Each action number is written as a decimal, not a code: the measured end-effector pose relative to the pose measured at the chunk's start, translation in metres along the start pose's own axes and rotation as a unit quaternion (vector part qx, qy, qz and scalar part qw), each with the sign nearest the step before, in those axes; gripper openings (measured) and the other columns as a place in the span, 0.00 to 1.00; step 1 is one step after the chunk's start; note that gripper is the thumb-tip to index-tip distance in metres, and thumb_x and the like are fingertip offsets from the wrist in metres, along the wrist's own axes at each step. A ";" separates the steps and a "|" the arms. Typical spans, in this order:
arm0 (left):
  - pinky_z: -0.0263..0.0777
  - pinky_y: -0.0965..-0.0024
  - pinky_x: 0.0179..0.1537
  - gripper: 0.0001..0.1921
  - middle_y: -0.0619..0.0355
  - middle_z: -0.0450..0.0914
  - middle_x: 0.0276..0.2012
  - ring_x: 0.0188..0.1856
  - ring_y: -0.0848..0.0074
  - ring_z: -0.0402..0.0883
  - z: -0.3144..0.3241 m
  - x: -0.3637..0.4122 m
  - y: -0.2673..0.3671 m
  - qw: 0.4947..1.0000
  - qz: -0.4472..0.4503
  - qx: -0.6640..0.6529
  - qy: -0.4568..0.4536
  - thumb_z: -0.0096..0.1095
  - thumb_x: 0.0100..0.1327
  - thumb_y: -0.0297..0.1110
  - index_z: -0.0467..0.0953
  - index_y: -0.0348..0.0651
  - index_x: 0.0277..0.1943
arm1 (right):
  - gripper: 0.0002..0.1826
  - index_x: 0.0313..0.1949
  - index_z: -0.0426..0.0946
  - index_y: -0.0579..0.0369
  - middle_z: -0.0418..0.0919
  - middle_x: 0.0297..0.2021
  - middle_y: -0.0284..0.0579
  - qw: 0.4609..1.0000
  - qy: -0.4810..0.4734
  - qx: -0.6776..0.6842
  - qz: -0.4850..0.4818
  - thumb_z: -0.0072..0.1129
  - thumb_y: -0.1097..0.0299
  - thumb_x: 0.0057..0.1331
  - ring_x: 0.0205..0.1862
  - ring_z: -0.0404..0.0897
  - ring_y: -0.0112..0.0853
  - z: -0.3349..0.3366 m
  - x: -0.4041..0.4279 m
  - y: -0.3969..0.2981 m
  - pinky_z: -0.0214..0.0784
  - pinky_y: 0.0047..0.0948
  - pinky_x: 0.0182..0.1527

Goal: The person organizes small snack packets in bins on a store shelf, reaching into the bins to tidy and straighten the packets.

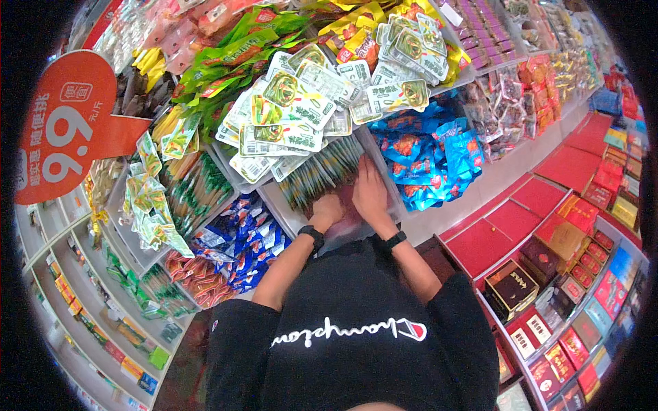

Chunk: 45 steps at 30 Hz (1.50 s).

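Observation:
Both of my hands reach into a clear plastic bin (399, 203) in front of my body. A row of thin snack packets (324, 169) stands on edge inside it. My left hand (328, 208), below a black wristband, is curled at the near side of the row; its fingertips are hidden. My right hand (369, 190) lies at the right end of the row with its fingers stretched forward along the packets. Whether either hand grips a packet cannot be made out. Flat white-and-green snack packets (298, 100) are heaped just beyond the row, partly covering its far side.
Blue snack packets (432, 154) fill the space to the right, and blue-and-white packets (244, 241) the left. Green bags (247, 46) lie beyond. A red price sign (77, 128) juts in at left. Boxed goods (511, 287) sit on red shelving at right.

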<state>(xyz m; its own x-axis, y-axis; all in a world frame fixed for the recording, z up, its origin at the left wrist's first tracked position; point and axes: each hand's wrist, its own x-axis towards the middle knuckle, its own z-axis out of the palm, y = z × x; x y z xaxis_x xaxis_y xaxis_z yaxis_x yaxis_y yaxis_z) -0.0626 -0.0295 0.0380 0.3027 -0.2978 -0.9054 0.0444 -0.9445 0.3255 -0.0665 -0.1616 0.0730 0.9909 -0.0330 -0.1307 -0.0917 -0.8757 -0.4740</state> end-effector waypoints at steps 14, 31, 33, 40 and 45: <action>0.73 0.54 0.42 0.20 0.43 0.77 0.44 0.43 0.53 0.79 0.010 -0.034 -0.015 0.968 0.095 0.054 0.224 0.50 0.57 0.41 0.73 0.34 0.46 | 0.15 0.48 0.69 0.56 0.73 0.43 0.51 0.990 -0.118 0.079 -0.024 0.47 0.66 0.62 0.44 0.74 0.50 -0.001 -0.021 -0.017 0.68 0.45 0.43; 0.57 0.55 0.57 0.30 0.39 0.64 0.54 0.55 0.51 0.63 0.011 -0.236 -0.212 0.506 -0.285 -0.161 0.798 0.62 0.53 0.38 0.61 0.31 0.55 | 0.13 0.43 0.75 0.57 0.78 0.38 0.50 0.937 -0.244 0.088 -0.234 0.49 0.64 0.63 0.39 0.77 0.47 -0.022 -0.034 -0.088 0.69 0.39 0.40; 0.59 0.56 0.55 0.31 0.40 0.67 0.51 0.54 0.52 0.65 0.015 -0.233 -0.245 0.486 -0.297 -0.236 0.788 0.63 0.54 0.42 0.63 0.31 0.55 | 0.13 0.43 0.75 0.57 0.78 0.38 0.50 0.931 -0.242 0.086 -0.258 0.49 0.64 0.63 0.39 0.77 0.46 -0.021 -0.037 -0.102 0.69 0.39 0.40; 0.70 0.60 0.42 0.33 0.43 0.78 0.38 0.40 0.55 0.78 0.002 -0.239 -0.284 0.558 -0.243 -0.398 0.686 0.70 0.46 0.52 0.72 0.30 0.45 | 0.12 0.43 0.75 0.56 0.77 0.38 0.50 0.901 -0.274 0.098 -0.320 0.47 0.66 0.63 0.40 0.76 0.48 -0.035 -0.056 -0.131 0.68 0.40 0.42; 0.71 0.63 0.37 0.25 0.47 0.81 0.31 0.33 0.62 0.81 0.008 -0.239 -0.292 0.605 -0.162 -0.403 0.667 0.69 0.49 0.47 0.77 0.30 0.39 | 0.12 0.44 0.74 0.56 0.77 0.38 0.50 0.913 -0.223 0.115 -0.322 0.49 0.68 0.62 0.41 0.75 0.47 -0.052 -0.066 -0.131 0.68 0.38 0.42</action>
<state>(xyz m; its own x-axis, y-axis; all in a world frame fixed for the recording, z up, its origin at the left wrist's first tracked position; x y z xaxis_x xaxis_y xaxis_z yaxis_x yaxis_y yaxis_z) -0.1553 0.3167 0.1568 0.6295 0.7697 -0.1062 0.5945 -0.3892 0.7036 -0.1151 -0.0695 0.1896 0.7128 0.6970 -0.0775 0.4259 -0.5180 -0.7418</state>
